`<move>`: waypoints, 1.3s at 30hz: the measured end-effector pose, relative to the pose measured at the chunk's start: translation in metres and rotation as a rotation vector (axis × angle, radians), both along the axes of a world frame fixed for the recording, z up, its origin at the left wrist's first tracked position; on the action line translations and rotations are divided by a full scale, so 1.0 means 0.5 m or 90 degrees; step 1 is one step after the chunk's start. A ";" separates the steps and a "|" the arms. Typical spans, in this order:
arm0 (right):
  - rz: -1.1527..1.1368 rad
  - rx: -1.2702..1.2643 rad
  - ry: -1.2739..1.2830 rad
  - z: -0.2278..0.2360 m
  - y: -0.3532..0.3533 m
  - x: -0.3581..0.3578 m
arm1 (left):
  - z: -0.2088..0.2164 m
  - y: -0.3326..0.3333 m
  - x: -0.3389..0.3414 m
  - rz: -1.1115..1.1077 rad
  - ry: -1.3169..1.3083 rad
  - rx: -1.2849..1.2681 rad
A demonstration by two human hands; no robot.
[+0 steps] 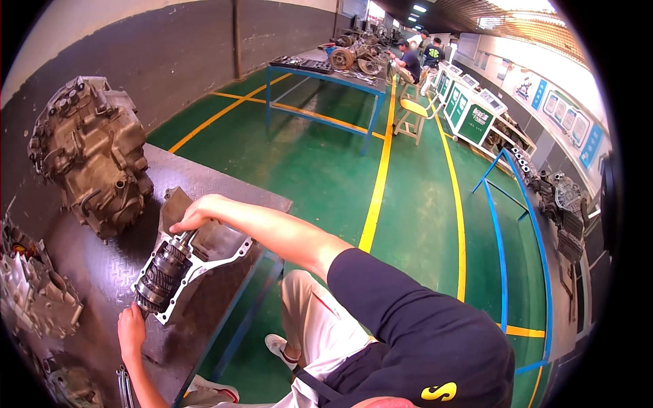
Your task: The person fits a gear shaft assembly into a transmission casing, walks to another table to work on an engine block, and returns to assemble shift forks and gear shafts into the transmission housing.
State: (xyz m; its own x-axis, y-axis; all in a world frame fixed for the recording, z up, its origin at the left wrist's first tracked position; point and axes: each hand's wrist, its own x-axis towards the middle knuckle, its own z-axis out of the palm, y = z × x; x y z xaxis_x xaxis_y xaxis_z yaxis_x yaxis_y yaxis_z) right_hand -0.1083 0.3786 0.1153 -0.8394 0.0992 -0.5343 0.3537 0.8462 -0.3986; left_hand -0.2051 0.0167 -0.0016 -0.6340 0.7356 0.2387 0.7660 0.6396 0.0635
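A gear shaft (163, 277) with several dark metal gears lies in or just over an open transmission housing (223, 262) with a pale machined rim. My right hand (200, 211) reaches across from above and closes its fingers round the shaft's far end. At the near end, my left hand (132, 329) pinches the shaft beside the last gear. Its fingertips are partly hidden. The shaft runs at a slant between both hands, and I cannot tell whether it rests on the housing.
A large gearbox (95, 156) stands at the back left of the metal-topped bench (204, 173). More metal castings (41, 292) sit at the left edge. Beyond are a blue-framed table (326, 75) with parts, a yellow stool (413, 112), people (408, 61) and a blue rail (507, 251).
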 end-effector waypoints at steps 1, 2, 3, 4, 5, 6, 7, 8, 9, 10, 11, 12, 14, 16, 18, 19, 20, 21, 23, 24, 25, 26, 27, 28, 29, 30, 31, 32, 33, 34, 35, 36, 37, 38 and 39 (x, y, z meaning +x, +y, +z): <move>0.001 0.000 0.003 0.001 -0.003 -0.001 | -0.009 -0.010 -0.016 0.001 0.003 0.000; 0.004 -0.007 0.001 0.002 -0.006 -0.002 | -0.016 -0.020 -0.032 -0.016 -0.026 -0.024; 0.004 -0.013 -0.002 0.000 -0.007 -0.001 | -0.003 -0.013 -0.029 -0.035 -0.057 -0.047; 0.005 -0.020 -0.005 -0.001 -0.008 -0.001 | 0.012 -0.005 -0.028 -0.036 -0.055 -0.047; -0.014 -0.004 -0.015 0.000 -0.010 -0.004 | 0.031 0.005 -0.030 0.052 -0.252 -0.063; -0.020 -0.005 -0.014 -0.006 -0.005 -0.007 | 0.054 0.022 -0.021 0.137 -0.451 -0.082; -0.011 -0.001 -0.024 -0.010 0.000 -0.013 | 0.067 0.032 -0.012 0.134 -0.450 -0.082; -0.003 0.003 -0.033 -0.015 0.005 -0.018 | 0.078 0.041 -0.005 0.188 -0.494 -0.075; -0.001 0.003 -0.032 -0.013 0.004 -0.022 | 0.084 0.045 -0.002 0.246 -0.538 -0.065; -0.005 0.004 -0.037 -0.012 -0.002 -0.024 | 0.066 0.031 -0.007 0.248 -0.536 -0.065; -0.010 0.004 -0.042 -0.011 -0.008 -0.024 | 0.029 0.009 -0.016 0.137 -0.282 -0.097; -0.010 0.005 -0.042 -0.010 -0.011 -0.023 | 0.016 0.003 -0.012 0.025 -0.029 -0.124; -0.022 -0.004 -0.037 -0.009 -0.017 -0.020 | -0.003 -0.002 -0.012 0.045 -0.002 -0.095; -0.021 0.013 -0.032 -0.010 -0.015 -0.018 | -0.012 0.006 -0.005 0.066 0.026 -0.058; -0.015 0.037 0.001 -0.020 -0.016 -0.019 | -0.017 0.005 -0.001 0.118 0.019 -0.033; -0.011 0.104 0.060 -0.045 -0.005 -0.028 | -0.008 0.017 0.013 0.120 0.036 -0.028; -0.007 0.173 0.117 -0.069 0.011 -0.034 | 0.005 0.036 0.023 0.104 0.036 -0.027; -0.005 0.172 0.113 -0.066 -0.001 -0.026 | 0.019 0.039 0.037 0.177 0.000 0.018; -0.014 0.202 0.241 -0.059 -0.022 -0.006 | 0.021 0.037 0.057 0.253 -0.040 0.063; -0.012 0.208 0.242 -0.058 -0.020 -0.002 | 0.021 0.043 0.065 0.268 0.012 0.093; -0.007 0.208 0.264 -0.059 -0.020 0.002 | 0.021 0.048 0.071 0.284 0.063 0.123; -0.001 0.208 0.285 -0.059 -0.020 0.006 | 0.019 0.052 0.076 0.286 0.063 0.131; 0.006 0.206 0.306 -0.062 -0.019 0.011 | 0.014 0.054 0.078 0.281 0.087 0.138; 0.006 0.211 0.307 -0.063 -0.018 0.014 | 0.010 0.055 0.080 0.277 0.112 0.146; -0.001 0.198 0.328 -0.063 -0.017 0.016 | 0.007 0.055 0.079 0.277 0.112 0.150; -0.009 0.183 0.348 -0.067 -0.018 0.019 | 0.003 0.053 0.079 0.267 0.122 0.154; -0.008 0.182 0.366 -0.070 -0.019 0.020 | 0.001 0.052 0.079 0.257 0.132 0.157; -0.008 0.183 0.366 -0.071 -0.016 0.019 | 0.000 0.053 0.080 0.257 0.132 0.158; -0.001 0.184 0.362 -0.066 -0.018 0.022 | -0.001 0.052 0.081 0.255 0.125 0.157; 0.005 0.184 0.359 -0.063 -0.021 0.024 | -0.003 0.050 0.081 0.254 0.118 0.155; 0.005 0.182 0.359 -0.068 -0.021 0.023 | -0.006 0.048 0.079 0.254 0.119 0.154; 0.011 0.205 0.381 -0.072 -0.017 0.022 | -0.010 0.048 0.075 0.242 0.113 0.162; 0.016 0.227 0.402 -0.075 -0.013 0.020 | -0.014 0.049 0.074 0.229 0.108 0.169; 0.017 0.227 0.404 -0.080 -0.009 0.019 | -0.017 0.049 0.074 0.229 0.109 0.170; 0.024 0.222 0.412 -0.083 -0.009 0.020 | -0.021 0.048 0.075 0.215 0.133 0.180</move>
